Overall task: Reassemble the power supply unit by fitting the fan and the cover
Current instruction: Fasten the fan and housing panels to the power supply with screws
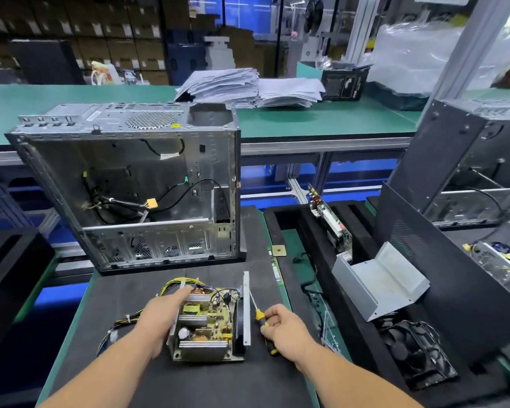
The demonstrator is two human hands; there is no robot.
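Steadying the open power supply unit (pixel 208 322) at near centre, left hand (pixel 159 316) lying spread on it; right hand (pixel 286 326) gripping a screwdriver (pixel 261 319). Probably fastening the fan (pixel 239 319); next, fetching the cover (pixel 380 285), lying farther right.

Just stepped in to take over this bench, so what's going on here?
A person is reassembling an open power supply unit on the black mat. The left hand steadies its left side, while the right hand grips a yellow-handled screwdriver beside it. The grey metal cover still lies off to the right, above a loose black fan.
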